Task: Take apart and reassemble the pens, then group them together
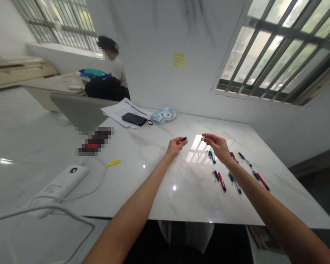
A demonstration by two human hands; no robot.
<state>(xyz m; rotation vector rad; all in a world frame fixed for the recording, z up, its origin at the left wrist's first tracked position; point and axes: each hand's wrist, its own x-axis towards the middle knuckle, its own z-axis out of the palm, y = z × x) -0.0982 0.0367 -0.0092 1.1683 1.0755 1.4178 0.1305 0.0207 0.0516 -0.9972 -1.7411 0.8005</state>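
Note:
My left hand (176, 146) hovers over the white marble table (159, 172), fingers pinched on a small dark piece, perhaps a pen part. My right hand (217, 146) is just to its right, fingers closed in a pinch on a small pale piece at the fingertips. The two hands are a short gap apart. Below and right of my right hand lie several pens (222, 181) with red, teal and black barrels, spread in rows on the tabletop.
At the back of the table lie papers (121, 109), a black pouch (134, 118) and a blue wipes pack (164, 115). A yellow marker (112, 162) and a white power strip (61, 183) with cable are at left. Another person (111, 69) sits behind.

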